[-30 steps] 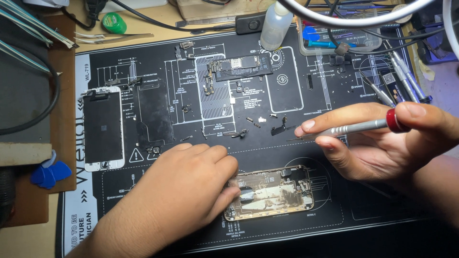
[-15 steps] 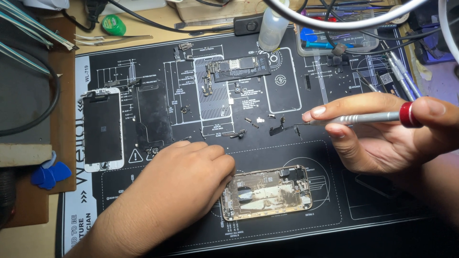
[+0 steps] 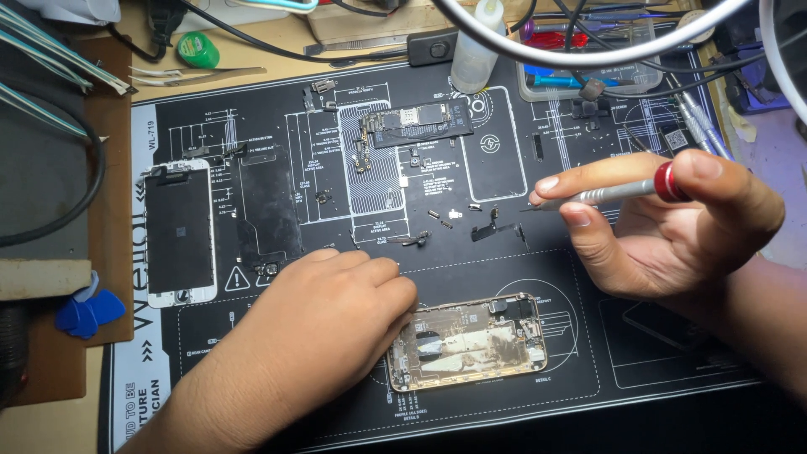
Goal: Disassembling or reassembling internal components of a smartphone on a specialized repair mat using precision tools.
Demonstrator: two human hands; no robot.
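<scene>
An opened phone housing (image 3: 467,342) lies on a black repair mat (image 3: 277,126), gold-edged and stripped inside. My left hand (image 3: 324,315) rests palm down on the mat with its fingertips against the housing's left end. My right hand (image 3: 664,223) hovers above the mat to the right, pinching a small silver screwdriver (image 3: 601,194) with a red cap. Its tip points left toward several tiny screws and brackets (image 3: 471,220) lying on the mat.
A white phone screen (image 3: 178,234) lies at the mat's left, a circuit board (image 3: 416,123) near the top centre. A clear bottle (image 3: 475,50), a parts tray (image 3: 588,59), tweezers (image 3: 197,76), a green roll (image 3: 197,49), blue picks (image 3: 84,307) and cables surround the mat.
My right hand with the screwdriver has risen slightly and moved up-right, away from the housing. My left hand stays on the housing's left end.
</scene>
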